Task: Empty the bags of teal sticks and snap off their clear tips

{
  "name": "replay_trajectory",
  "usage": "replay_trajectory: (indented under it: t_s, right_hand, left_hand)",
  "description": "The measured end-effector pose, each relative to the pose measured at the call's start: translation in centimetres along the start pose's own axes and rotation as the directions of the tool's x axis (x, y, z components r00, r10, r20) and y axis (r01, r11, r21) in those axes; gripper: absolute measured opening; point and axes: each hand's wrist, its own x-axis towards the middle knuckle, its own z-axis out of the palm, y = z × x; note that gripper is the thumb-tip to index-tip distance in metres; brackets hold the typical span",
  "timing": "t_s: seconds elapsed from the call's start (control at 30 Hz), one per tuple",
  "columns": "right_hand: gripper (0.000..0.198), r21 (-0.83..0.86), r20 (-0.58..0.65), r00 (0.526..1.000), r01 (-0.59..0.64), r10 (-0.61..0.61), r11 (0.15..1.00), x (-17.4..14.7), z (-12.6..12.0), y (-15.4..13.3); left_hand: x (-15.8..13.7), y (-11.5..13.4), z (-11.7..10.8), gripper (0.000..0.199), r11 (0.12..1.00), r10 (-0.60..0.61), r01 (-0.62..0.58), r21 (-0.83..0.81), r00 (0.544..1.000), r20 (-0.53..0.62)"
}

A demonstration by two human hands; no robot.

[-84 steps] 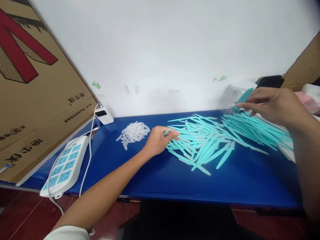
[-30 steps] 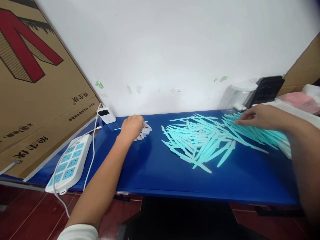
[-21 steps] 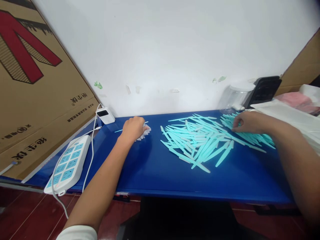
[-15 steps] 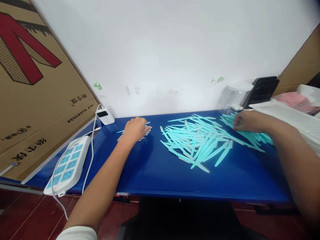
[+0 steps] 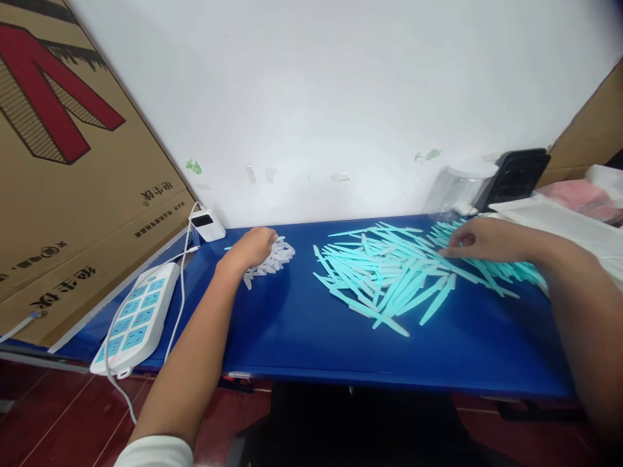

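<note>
My left hand is closed at the left of the table, over a small heap of translucent pale caps. Teal shows on both sides of its fingers, from a slim teal stick that looks like an eyebrow razor. A wide, loose pile of such teal razors with whitish ends lies in the middle. To its right, my right hand has thumb and fingers curled together in a pinch, low between this pile and a second pile of teal razors. What its fingertips hold cannot be made out.
A white power strip and a small white device with cables lie on the left, beside a big cardboard box. Along the back right stand a clear jar and a dark phone, near white plastic bags.
My right hand has moved left, from over the right pile towards the middle pile. The left hand has shifted slightly left and turned, uncovering more of the caps.
</note>
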Motion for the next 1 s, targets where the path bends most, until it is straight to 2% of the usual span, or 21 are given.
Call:
replay_trajectory:
  t_s: [0.1,0.17,0.2,0.23,0.27,0.33,0.4,0.47,0.53,0.63,0.77,0.87,0.93,1.0]
  right_hand:
    - [0.055,-0.009,-0.010,1.000,0.011,-0.011,1.000,0.2,0.1,-1.4]
    - [0.051,0.040,-0.131,0.990,0.064,-0.058,0.997,0.2,0.2,-3.1]
    - [0.049,0.095,-0.180,0.979,0.115,-0.096,0.989,0.0,0.4,-4.2]
    - [0.048,0.169,-0.218,0.967,0.172,-0.134,0.970,-0.2,0.6,-5.5]
    - [0.046,0.261,-0.243,0.956,0.229,-0.165,0.938,-0.6,0.9,-7.0]
    - [0.042,0.445,-0.253,0.943,0.313,-0.217,0.839,-1.7,1.6,-10.1]
    - [0.038,0.575,-0.216,0.933,0.359,-0.287,0.735,-2.8,2.5,-13.0]
    - [0.038,0.645,-0.184,0.915,0.389,-0.360,0.658,-3.6,3.6,-15.3]
    - [0.043,0.687,-0.166,0.901,0.398,-0.402,0.608,-4.0,4.6,-16.5]
    - [0.048,0.713,-0.141,0.891,0.394,-0.432,0.580,-3.8,5.3,-16.4]
    - [0.045,0.660,-0.108,0.872,0.422,-0.478,0.621,-3.5,4.6,-14.9]
    - [0.043,0.634,-0.103,0.873,0.427,-0.477,0.644,-3.6,3.5,-14.3]
    - [0.044,0.611,-0.097,0.865,0.442,-0.492,0.657,-3.7,2.7,-13.8]
    - [0.045,0.555,-0.098,0.870,0.450,-0.482,0.700,-3.5,1.7,-12.6]
  left_hand:
    - [0.2,1.0,0.4,0.036,0.945,0.178,-0.201,-0.258,0.978,-0.109]
    - [0.1,2.7,1.0,0.031,0.840,0.242,-0.308,-0.446,0.949,-0.200]
    - [-0.1,3.8,1.4,0.031,0.763,0.248,-0.331,-0.555,0.943,-0.222]
    - [-0.4,5.1,1.8,0.033,0.648,0.240,-0.323,-0.690,0.946,-0.218]
    - [-0.7,6.3,2.1,0.036,0.507,0.238,-0.308,-0.805,0.948,-0.213]
    - [-1.5,8.7,2.7,0.040,0.241,0.225,-0.281,-0.929,0.947,-0.228]
    - [-2.3,10.6,3.1,0.038,0.090,0.221,-0.249,-0.964,0.949,-0.225]
    - [-3.0,11.9,3.3,0.036,0.007,0.200,-0.237,-0.971,0.952,-0.231]
    - [-3.4,12.5,3.4,0.035,-0.028,0.191,-0.230,-0.973,0.954,-0.231]
    - [-3.5,12.5,3.6,0.034,-0.007,0.190,-0.235,-0.972,0.954,-0.232]
    - [-3.2,11.9,3.7,0.036,0.102,0.134,-0.338,-0.936,0.937,-0.324]
    - [-2.8,11.6,3.5,0.038,0.170,0.129,-0.356,-0.919,0.933,-0.337]
    - [-2.3,11.0,3.2,0.041,0.125,0.062,-0.353,-0.927,0.935,-0.348]
    - [-1.7,9.8,2.6,0.043,0.088,-0.089,-0.384,-0.919,0.916,-0.392]
